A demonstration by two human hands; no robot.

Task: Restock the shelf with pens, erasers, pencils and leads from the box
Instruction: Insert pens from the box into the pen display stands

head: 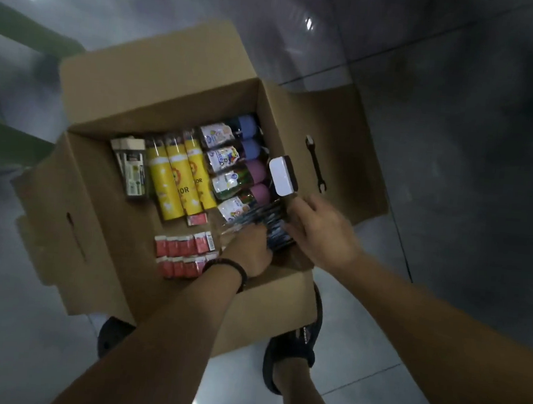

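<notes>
An open cardboard box point(99, 207) stands on the floor below me. Inside lie three yellow tubes point(177, 179), a clear pack of pens point(132, 165), several small red packs point(181, 252) and a row of wrapped packs with blue and purple caps point(239, 171). At the box's right side lies a dark bundle of pens point(269, 224). My left hand point(248, 251) and my right hand point(323, 231) both close around that bundle, one on each side. A white box point(281, 176) stands on edge just above the bundle.
A dark wrench point(316, 164) lies on the box's right flap. My feet in dark sandals point(292, 347) stand at the near side of the box. Green shelf edges point(23, 33) show at the far left. Grey tiled floor surrounds the box.
</notes>
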